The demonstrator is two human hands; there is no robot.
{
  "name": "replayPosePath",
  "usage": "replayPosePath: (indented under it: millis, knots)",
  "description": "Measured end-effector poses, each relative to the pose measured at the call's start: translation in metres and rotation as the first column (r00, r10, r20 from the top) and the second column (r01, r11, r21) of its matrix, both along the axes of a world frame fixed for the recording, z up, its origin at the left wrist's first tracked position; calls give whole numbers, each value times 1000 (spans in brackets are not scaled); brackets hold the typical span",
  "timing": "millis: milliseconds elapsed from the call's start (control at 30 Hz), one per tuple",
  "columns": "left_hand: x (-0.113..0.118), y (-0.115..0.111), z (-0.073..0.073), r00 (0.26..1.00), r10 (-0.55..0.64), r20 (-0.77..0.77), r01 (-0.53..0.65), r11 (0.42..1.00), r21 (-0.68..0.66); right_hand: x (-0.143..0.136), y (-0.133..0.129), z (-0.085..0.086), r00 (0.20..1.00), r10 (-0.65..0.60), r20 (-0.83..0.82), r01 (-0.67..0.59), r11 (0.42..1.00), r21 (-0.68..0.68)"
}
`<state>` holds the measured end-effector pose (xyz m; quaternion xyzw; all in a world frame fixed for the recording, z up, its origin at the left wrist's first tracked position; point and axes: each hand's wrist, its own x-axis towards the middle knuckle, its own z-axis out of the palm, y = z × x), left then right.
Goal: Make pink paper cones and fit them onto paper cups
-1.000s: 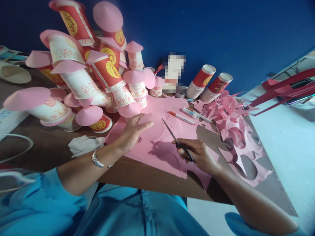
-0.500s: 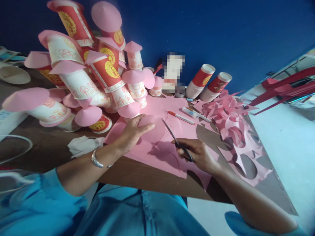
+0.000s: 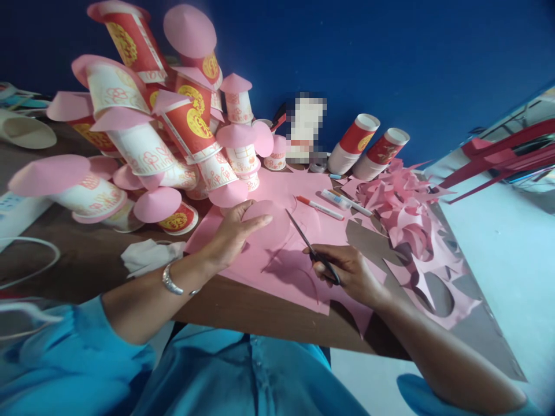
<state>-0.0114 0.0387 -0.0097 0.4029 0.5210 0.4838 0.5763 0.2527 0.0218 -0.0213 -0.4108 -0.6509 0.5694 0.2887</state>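
Pink disc: the round of paper (image 3: 271, 231) is above the pink sheets near the middle of the worktop (image 3: 269, 318); its left side is in the left hand.
Left hand: this hand (image 3: 228, 240) is closed on the disc, thumb on top; a silver bracelet (image 3: 170, 280) is on the wrist.
Right hand: this hand (image 3: 349, 270) is wrapped around the dark handles of the scissors (image 3: 309, 242); the blades look together, their tip just beside the disc.
Pink sheets: the large paper (image 3: 303, 292) lies beneath both hands; curved lines show on it.
Markers: a red-and-white marker (image 3: 319, 208) lies on the pink paper; other pens are just beyond it.
Offcuts: curled pink scraps (image 3: 405, 211) are heaped on the right.
Cups: two stacks of paper cups (image 3: 358, 141) lean near the blue wall (image 3: 390, 63); cups with pink cone tops (image 3: 139, 147) crowd the left.
White cloth or tissue: a crumpled piece (image 3: 150, 257) lies near the left forearm.
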Motion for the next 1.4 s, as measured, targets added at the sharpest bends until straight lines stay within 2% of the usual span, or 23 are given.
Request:
replayPosePath:
  millis: [300,467,733,967,1133,1400]
  knots:
    - [0,-1,6,991,21,-131,-30,997,-68,-1,0,0,1000,-17,14,17,1000,8]
    - [0,-3,5,994,-9,-111,8,1000,-3,0,1,0,1000,-8,21,7,999,31]
    - [3,-3,8,995,-35,-94,34,999,-13,0,0,0,999,-21,31,20,1000,5]
    - [0,0,10,991,28,-130,-25,999,27,0,0,1,1000,-16,27,16,1000,-2]
    - [-1,1,7,995,20,-102,-14,998,59,-1,0,2,999,-15,32,15,1000,-3]
    - [0,-1,6,996,8,-93,-9,1000,-16,-1,1,0,1000,-19,10,19,1000,19]
